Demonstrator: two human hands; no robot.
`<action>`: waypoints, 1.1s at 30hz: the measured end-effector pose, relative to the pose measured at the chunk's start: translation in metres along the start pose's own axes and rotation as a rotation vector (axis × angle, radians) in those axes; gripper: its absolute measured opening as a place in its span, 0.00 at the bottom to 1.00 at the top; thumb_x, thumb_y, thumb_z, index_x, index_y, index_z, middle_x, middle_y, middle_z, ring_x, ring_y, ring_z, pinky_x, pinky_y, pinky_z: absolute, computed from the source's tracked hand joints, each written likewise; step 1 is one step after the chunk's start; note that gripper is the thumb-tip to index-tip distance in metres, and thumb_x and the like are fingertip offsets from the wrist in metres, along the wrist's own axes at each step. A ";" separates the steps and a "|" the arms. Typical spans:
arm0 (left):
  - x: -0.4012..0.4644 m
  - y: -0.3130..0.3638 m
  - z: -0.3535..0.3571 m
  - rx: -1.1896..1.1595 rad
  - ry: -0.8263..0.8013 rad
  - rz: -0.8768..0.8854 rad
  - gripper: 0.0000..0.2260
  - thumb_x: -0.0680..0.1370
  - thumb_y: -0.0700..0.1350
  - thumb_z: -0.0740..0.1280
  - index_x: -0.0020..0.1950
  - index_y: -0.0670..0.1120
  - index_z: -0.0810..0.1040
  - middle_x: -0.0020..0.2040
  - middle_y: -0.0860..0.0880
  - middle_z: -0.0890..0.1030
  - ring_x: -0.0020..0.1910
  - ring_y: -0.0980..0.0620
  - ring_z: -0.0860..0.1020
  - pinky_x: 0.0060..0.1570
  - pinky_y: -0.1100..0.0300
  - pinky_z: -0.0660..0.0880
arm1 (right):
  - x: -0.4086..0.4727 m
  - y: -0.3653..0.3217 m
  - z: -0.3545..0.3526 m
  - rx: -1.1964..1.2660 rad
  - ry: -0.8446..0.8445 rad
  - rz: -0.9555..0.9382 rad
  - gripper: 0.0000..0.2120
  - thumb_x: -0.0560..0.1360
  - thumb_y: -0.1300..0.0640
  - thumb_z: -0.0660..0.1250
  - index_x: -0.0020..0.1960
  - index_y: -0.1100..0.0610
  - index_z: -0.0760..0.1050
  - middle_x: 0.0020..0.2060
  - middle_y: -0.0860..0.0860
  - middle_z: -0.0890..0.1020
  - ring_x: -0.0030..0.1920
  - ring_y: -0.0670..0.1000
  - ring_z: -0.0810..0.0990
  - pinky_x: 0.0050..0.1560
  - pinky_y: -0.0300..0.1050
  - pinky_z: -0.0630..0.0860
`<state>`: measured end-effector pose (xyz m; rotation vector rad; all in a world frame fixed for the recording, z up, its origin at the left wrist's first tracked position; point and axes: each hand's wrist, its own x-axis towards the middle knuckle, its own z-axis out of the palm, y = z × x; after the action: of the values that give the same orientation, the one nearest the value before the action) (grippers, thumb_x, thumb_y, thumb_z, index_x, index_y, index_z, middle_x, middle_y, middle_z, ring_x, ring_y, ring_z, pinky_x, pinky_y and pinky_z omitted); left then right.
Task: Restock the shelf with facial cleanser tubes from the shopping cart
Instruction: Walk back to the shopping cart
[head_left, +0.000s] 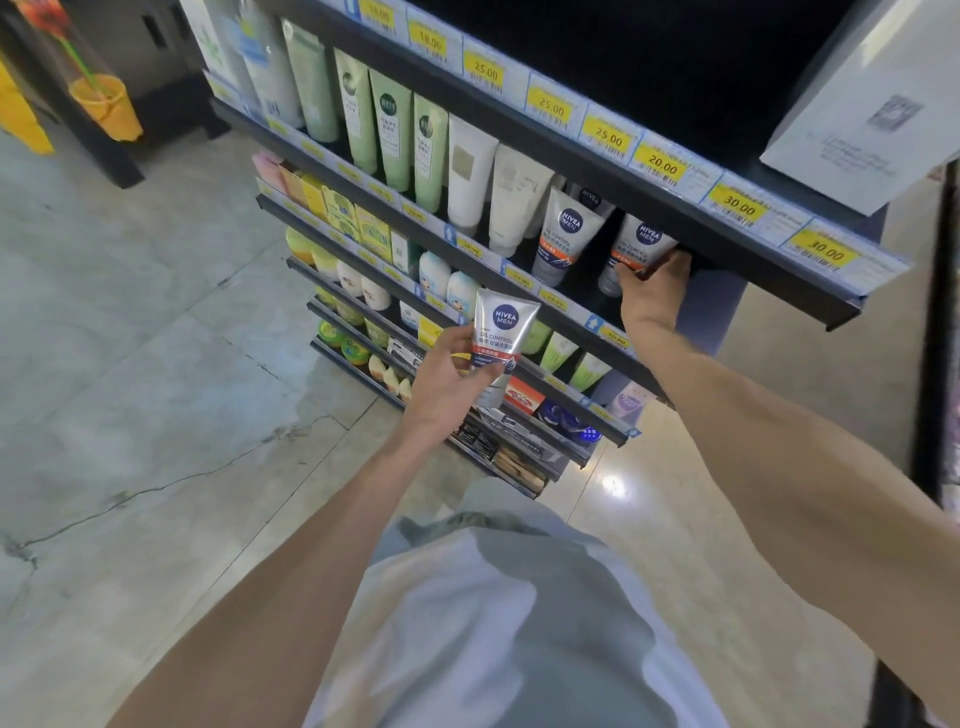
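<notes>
Gripping 1 Nivea Men tube (635, 253) on the shelf (566, 306), right hand (650, 291) curls round its lower end, beside another standing tube (563, 236). Left hand (451, 383) pinches a second Nivea tube (500, 343) in front of the lower shelves.

One cam, worn on the person's head. It looks down & forward, wide view, close to the shelf (545, 150) in front, w/ both arms reaching out and floor (130, 364) below.
</notes>
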<state>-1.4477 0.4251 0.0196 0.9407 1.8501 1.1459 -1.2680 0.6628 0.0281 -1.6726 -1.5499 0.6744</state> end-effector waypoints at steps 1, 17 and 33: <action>0.000 0.000 -0.001 0.007 0.002 0.000 0.26 0.75 0.53 0.77 0.70 0.52 0.73 0.57 0.56 0.80 0.52 0.63 0.78 0.54 0.61 0.74 | 0.004 0.000 0.002 -0.004 0.009 0.017 0.34 0.74 0.54 0.76 0.73 0.64 0.65 0.70 0.60 0.73 0.72 0.58 0.71 0.74 0.50 0.65; 0.011 0.037 0.015 -0.018 -0.144 0.080 0.24 0.75 0.44 0.77 0.66 0.51 0.72 0.52 0.61 0.79 0.47 0.71 0.77 0.44 0.77 0.72 | -0.114 -0.025 -0.051 0.281 -0.389 0.045 0.10 0.79 0.52 0.72 0.59 0.50 0.77 0.53 0.47 0.83 0.55 0.48 0.83 0.52 0.44 0.83; 0.018 0.042 -0.002 -0.079 -0.181 0.120 0.22 0.80 0.41 0.72 0.72 0.53 0.72 0.59 0.56 0.80 0.51 0.64 0.80 0.45 0.73 0.76 | -0.101 -0.044 -0.085 0.412 -0.115 0.014 0.12 0.79 0.61 0.72 0.58 0.52 0.74 0.55 0.49 0.84 0.57 0.47 0.83 0.58 0.46 0.82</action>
<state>-1.4495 0.4541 0.0553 1.0850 1.6108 1.1568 -1.2395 0.5485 0.1025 -1.3546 -1.3628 1.0347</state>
